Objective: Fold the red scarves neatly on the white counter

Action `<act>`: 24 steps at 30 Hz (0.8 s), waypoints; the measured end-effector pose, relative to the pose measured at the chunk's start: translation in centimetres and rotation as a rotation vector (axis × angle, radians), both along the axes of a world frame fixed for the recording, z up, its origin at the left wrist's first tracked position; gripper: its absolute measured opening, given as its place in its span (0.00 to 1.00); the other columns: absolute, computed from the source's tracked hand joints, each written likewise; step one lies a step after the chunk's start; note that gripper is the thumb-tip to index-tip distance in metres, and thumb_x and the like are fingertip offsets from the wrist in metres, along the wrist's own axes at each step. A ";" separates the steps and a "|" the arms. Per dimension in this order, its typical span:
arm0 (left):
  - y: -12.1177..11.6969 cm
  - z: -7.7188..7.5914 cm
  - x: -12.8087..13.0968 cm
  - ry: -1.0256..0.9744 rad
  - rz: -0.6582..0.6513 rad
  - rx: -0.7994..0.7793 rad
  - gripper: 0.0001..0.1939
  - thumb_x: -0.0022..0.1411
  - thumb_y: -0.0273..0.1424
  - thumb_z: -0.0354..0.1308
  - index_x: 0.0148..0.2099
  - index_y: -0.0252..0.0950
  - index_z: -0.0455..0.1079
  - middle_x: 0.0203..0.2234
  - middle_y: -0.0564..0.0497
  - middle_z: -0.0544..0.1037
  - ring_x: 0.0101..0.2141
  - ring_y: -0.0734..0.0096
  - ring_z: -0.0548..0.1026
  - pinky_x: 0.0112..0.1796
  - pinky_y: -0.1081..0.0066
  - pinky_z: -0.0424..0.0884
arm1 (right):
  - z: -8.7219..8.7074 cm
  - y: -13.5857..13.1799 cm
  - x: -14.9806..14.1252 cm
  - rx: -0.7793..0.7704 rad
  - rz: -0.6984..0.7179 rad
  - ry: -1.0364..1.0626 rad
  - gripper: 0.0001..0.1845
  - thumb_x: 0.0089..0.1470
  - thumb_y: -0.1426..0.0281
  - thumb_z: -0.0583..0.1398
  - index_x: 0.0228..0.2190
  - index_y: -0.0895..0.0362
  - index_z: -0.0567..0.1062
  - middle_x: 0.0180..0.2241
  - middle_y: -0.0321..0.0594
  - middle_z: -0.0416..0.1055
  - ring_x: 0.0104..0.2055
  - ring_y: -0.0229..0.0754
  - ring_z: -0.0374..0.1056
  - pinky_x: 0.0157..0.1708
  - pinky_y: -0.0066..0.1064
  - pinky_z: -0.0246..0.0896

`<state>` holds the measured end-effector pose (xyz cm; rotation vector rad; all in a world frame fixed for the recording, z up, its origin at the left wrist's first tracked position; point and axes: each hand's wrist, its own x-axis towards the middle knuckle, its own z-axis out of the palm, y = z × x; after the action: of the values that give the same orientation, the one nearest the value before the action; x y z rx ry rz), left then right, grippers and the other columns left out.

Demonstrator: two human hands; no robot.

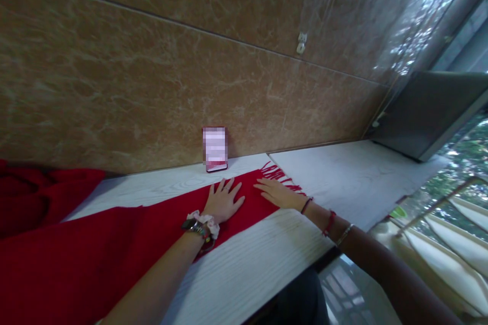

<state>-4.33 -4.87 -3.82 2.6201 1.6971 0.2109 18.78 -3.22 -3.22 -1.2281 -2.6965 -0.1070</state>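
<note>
A red scarf [160,226] lies stretched along the white wood-grain table [263,251], its fringed end toward the right. My left hand [224,200] rests flat on the scarf with the fingers spread; a watch and a scrunchie circle that wrist. Close by, my right hand [280,193] lies palm down on the scarf near the fringe [276,171], fingers stretched out to the left. Neither hand grips the cloth. At the left, more of the red fabric [49,195] sits bunched against the wall.
A phone [216,148] with a blurred screen leans upright against the brown marbled wall [152,71] behind the scarf. A dark box-like object [427,111] stands at the table's far right end. Beyond the right edge is a cream-coloured chair [438,259].
</note>
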 end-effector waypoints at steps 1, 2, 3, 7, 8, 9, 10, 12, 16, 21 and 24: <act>0.0 0.0 0.0 0.001 -0.001 -0.001 0.27 0.64 0.45 0.38 0.61 0.41 0.53 0.60 0.48 0.52 0.60 0.53 0.48 0.54 0.49 0.46 | -0.6 -0.2 0.3 -0.013 -0.016 -0.018 0.22 0.59 0.69 0.46 0.55 0.56 0.60 0.57 0.45 0.57 0.59 0.41 0.50 0.55 0.41 0.48; 0.0 0.0 0.0 0.004 0.000 -0.003 0.27 0.64 0.45 0.38 0.62 0.42 0.53 0.61 0.48 0.52 0.60 0.53 0.48 0.54 0.50 0.46 | -0.9 -0.2 1.2 -0.026 -0.083 -0.049 0.23 0.59 0.69 0.45 0.56 0.55 0.58 0.58 0.45 0.55 0.60 0.42 0.49 0.55 0.44 0.48; 0.0 0.0 0.0 0.006 0.000 -0.004 0.27 0.64 0.45 0.38 0.62 0.42 0.53 0.61 0.48 0.52 0.60 0.53 0.48 0.54 0.50 0.46 | -1.0 -0.2 2.5 -0.042 -0.188 -0.087 0.23 0.60 0.69 0.44 0.57 0.55 0.57 0.59 0.46 0.54 0.60 0.44 0.48 0.54 0.47 0.48; 0.1 -0.3 0.0 0.011 -0.003 0.007 0.27 0.63 0.45 0.38 0.62 0.42 0.52 0.61 0.48 0.52 0.60 0.53 0.48 0.54 0.49 0.46 | 0.6 0.3 6.6 -0.031 -0.530 -0.169 0.24 0.59 0.71 0.45 0.56 0.57 0.58 0.59 0.51 0.52 0.61 0.49 0.46 0.54 0.51 0.45; 0.2 -0.3 0.0 0.011 -0.006 0.011 0.27 0.63 0.45 0.38 0.62 0.42 0.53 0.61 0.47 0.52 0.59 0.52 0.48 0.54 0.49 0.46 | 1.2 0.4 6.3 -0.003 -0.550 -0.148 0.24 0.59 0.71 0.45 0.56 0.59 0.58 0.60 0.52 0.50 0.62 0.50 0.44 0.55 0.50 0.44; 0.2 -0.3 0.0 0.011 -0.009 0.014 0.27 0.63 0.45 0.38 0.62 0.42 0.53 0.61 0.47 0.52 0.59 0.51 0.48 0.54 0.49 0.46 | 1.6 0.4 5.3 0.028 -0.536 -0.111 0.24 0.59 0.70 0.45 0.56 0.60 0.58 0.60 0.53 0.49 0.62 0.50 0.43 0.56 0.49 0.43; 0.2 -0.3 0.0 0.010 -0.010 0.015 0.27 0.63 0.45 0.38 0.62 0.41 0.53 0.60 0.47 0.52 0.59 0.51 0.49 0.54 0.49 0.46 | 1.7 0.5 3.8 0.051 -0.492 -0.062 0.24 0.60 0.69 0.44 0.57 0.61 0.57 0.60 0.53 0.49 0.62 0.49 0.43 0.56 0.47 0.43; 0.1 -0.2 0.1 0.007 -0.007 0.018 0.27 0.63 0.45 0.38 0.61 0.40 0.53 0.60 0.46 0.53 0.59 0.52 0.49 0.54 0.49 0.47 | 1.4 0.5 0.0 0.071 -0.291 0.012 0.25 0.60 0.66 0.44 0.57 0.60 0.56 0.60 0.51 0.49 0.62 0.47 0.43 0.56 0.44 0.44; -0.3 0.0 0.1 -0.002 0.093 0.013 0.30 0.63 0.47 0.38 0.62 0.36 0.52 0.60 0.45 0.52 0.59 0.51 0.48 0.54 0.50 0.47 | -0.6 0.6 -5.2 0.026 -0.078 0.021 0.25 0.60 0.63 0.45 0.56 0.57 0.58 0.59 0.48 0.52 0.61 0.47 0.46 0.55 0.46 0.47; -0.5 0.2 -0.1 -0.006 0.126 -0.041 0.34 0.61 0.50 0.37 0.62 0.36 0.51 0.61 0.45 0.49 0.59 0.48 0.46 0.54 0.48 0.47 | -2.0 1.0 -2.4 0.052 -0.187 -0.033 0.25 0.60 0.65 0.45 0.55 0.63 0.60 0.58 0.54 0.54 0.60 0.49 0.48 0.54 0.45 0.49; -0.6 0.3 0.0 -0.010 0.109 -0.055 0.33 0.62 0.50 0.36 0.63 0.38 0.51 0.61 0.45 0.49 0.60 0.49 0.45 0.54 0.48 0.46 | -2.1 0.5 -0.2 0.081 -0.227 -0.045 0.25 0.60 0.65 0.45 0.55 0.63 0.60 0.58 0.55 0.54 0.59 0.49 0.50 0.53 0.45 0.51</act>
<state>-4.37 -5.46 -3.52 2.4872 1.8165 0.1756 18.61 -2.73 -5.33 -1.5187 -2.5507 -0.2742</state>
